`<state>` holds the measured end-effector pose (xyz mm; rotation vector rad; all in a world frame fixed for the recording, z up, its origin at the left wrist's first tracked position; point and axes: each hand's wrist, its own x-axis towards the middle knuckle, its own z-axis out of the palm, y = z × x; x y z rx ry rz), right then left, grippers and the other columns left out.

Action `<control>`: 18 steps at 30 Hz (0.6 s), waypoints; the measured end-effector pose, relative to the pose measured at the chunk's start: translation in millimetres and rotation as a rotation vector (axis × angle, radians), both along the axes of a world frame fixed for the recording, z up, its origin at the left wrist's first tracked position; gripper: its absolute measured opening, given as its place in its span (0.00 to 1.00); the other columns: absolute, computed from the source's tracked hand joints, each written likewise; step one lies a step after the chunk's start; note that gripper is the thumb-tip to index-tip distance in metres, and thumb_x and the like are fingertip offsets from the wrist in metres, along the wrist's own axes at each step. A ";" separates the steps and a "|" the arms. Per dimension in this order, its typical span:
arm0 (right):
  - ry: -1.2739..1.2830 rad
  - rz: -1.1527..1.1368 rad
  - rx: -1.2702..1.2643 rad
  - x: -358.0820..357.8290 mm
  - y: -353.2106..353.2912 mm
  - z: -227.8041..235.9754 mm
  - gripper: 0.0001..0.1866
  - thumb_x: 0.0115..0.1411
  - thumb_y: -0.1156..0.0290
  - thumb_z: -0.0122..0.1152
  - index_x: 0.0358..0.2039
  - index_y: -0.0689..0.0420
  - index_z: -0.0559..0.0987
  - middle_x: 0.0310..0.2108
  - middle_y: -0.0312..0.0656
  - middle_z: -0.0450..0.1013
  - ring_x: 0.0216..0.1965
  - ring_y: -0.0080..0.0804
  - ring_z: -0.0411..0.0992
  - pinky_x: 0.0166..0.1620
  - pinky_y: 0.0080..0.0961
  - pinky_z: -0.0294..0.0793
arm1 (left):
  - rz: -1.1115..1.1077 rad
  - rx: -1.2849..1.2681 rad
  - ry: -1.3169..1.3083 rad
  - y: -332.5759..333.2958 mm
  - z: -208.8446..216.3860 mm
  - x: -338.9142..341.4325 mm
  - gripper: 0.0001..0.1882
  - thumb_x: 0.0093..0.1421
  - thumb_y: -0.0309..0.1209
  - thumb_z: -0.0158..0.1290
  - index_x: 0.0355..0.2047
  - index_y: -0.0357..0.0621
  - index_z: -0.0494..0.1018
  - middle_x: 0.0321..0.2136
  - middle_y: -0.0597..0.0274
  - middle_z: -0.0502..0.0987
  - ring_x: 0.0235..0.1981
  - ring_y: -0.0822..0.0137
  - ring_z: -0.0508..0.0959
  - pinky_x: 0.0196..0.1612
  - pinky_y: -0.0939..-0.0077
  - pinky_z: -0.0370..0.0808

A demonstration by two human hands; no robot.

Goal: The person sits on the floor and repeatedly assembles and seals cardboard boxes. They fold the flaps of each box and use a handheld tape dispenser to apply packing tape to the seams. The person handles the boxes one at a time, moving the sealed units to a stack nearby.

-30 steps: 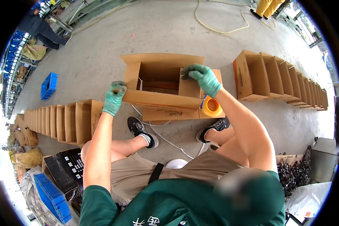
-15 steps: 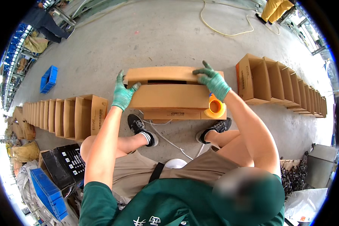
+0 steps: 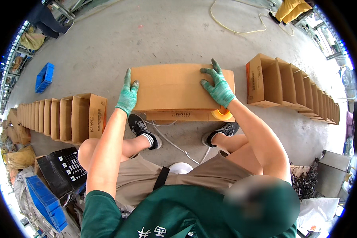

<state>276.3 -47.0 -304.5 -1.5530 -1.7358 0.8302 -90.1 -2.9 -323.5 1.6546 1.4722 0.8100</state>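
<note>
A brown cardboard carton (image 3: 166,87) sits in front of my knees, its two long top flaps folded down so that they meet. My left hand (image 3: 127,94), in a green glove, lies along the carton's left end with fingers stretched and the thumb apart near the top edge. On the right part of the top rests my gloved right hand (image 3: 219,87), its fingers spread over the flap. A yellow-orange roll of tape (image 3: 223,115) shows partly below my right wrist, beside the carton's near right corner. More printed cardboard (image 3: 178,116) shows under the near edge. The carton's inside is hidden.
Rows of open, upright cartons stand at left (image 3: 80,119) and right (image 3: 265,79). A blue crate (image 3: 45,77) lies on the floor at far left. A black box (image 3: 63,170) and another blue crate (image 3: 47,202) are near my left side. A pale hose (image 3: 234,31) crosses the far floor.
The two top flaps have come down and together, covering the dark gap between them. My right hand has moved slightly down with the flap; my left hand stays at the left end.
</note>
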 end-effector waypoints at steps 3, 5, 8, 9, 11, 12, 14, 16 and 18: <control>-0.063 0.010 0.036 2.2 -3.1 -3.6 0.28 0.60 0.71 0.64 0.61 0.50 0.70 0.74 0.54 0.38 0.72 0.56 0.46 0.70 0.41 0.57 | -0.025 -0.079 -0.027 2.0 3.0 3.9 0.33 0.74 0.36 0.42 0.74 0.53 0.41 0.73 0.54 0.46 0.73 0.60 0.48 0.72 0.68 0.47; -0.091 -0.004 0.035 -1.6 -4.1 1.8 0.27 0.63 0.71 0.61 0.63 0.50 0.69 0.73 0.52 0.45 0.71 0.52 0.51 0.69 0.39 0.59 | -0.017 -0.046 -0.007 3.4 -4.6 -2.7 0.33 0.74 0.36 0.43 0.74 0.56 0.42 0.71 0.49 0.52 0.69 0.57 0.56 0.69 0.67 0.55; 0.341 -0.106 -0.131 14.6 0.3 2.6 0.25 0.66 0.72 0.56 0.64 0.50 0.67 0.68 0.47 0.56 0.67 0.43 0.59 0.65 0.35 0.63 | -0.020 0.000 -0.014 4.7 -11.5 -5.4 0.33 0.73 0.37 0.43 0.74 0.57 0.42 0.69 0.48 0.56 0.67 0.56 0.61 0.67 0.67 0.59; 0.566 -0.155 -0.211 26.1 6.9 1.4 0.24 0.68 0.72 0.54 0.64 0.50 0.67 0.67 0.45 0.61 0.65 0.40 0.62 0.63 0.34 0.64 | -0.022 0.014 -0.022 4.8 -12.3 -4.8 0.33 0.73 0.36 0.43 0.74 0.57 0.43 0.69 0.48 0.56 0.67 0.56 0.61 0.67 0.67 0.59; 0.539 -0.293 -0.227 55.6 19.6 -15.8 0.19 0.70 0.68 0.51 0.61 0.49 0.69 0.53 0.40 0.75 0.48 0.39 0.75 0.52 0.34 0.73 | -0.020 0.031 -0.024 5.3 -12.0 -2.9 0.33 0.73 0.36 0.44 0.73 0.57 0.44 0.70 0.49 0.56 0.68 0.57 0.60 0.68 0.66 0.58; 0.082 -0.237 -0.263 64.4 20.4 -19.2 0.19 0.69 0.67 0.52 0.59 0.50 0.70 0.51 0.44 0.76 0.46 0.42 0.76 0.50 0.36 0.74 | -0.018 0.040 -0.023 4.9 -11.2 -4.2 0.33 0.73 0.36 0.44 0.73 0.56 0.45 0.70 0.50 0.56 0.68 0.57 0.59 0.68 0.66 0.58; -0.530 0.031 -0.326 76.5 17.8 -37.3 0.19 0.66 0.67 0.54 0.57 0.50 0.72 0.49 0.52 0.77 0.45 0.49 0.77 0.48 0.38 0.76 | -0.025 0.093 -0.020 5.1 -13.5 -4.5 0.33 0.73 0.35 0.45 0.73 0.56 0.46 0.70 0.51 0.56 0.68 0.59 0.59 0.69 0.67 0.57; -0.771 0.342 -0.490 72.4 9.4 -64.9 0.21 0.62 0.67 0.57 0.56 0.48 0.73 0.50 0.54 0.76 0.48 0.51 0.76 0.50 0.38 0.76 | -0.012 0.049 -0.061 4.9 -14.4 -6.2 0.33 0.72 0.34 0.45 0.73 0.56 0.46 0.69 0.52 0.56 0.67 0.60 0.60 0.68 0.68 0.58; -0.873 0.615 -0.515 52.4 3.2 -80.1 0.22 0.60 0.67 0.58 0.56 0.47 0.74 0.52 0.50 0.76 0.52 0.49 0.74 0.52 0.36 0.75 | 0.023 0.012 -0.083 3.1 -9.6 -10.4 0.33 0.72 0.34 0.46 0.73 0.56 0.46 0.69 0.54 0.57 0.66 0.62 0.61 0.68 0.69 0.59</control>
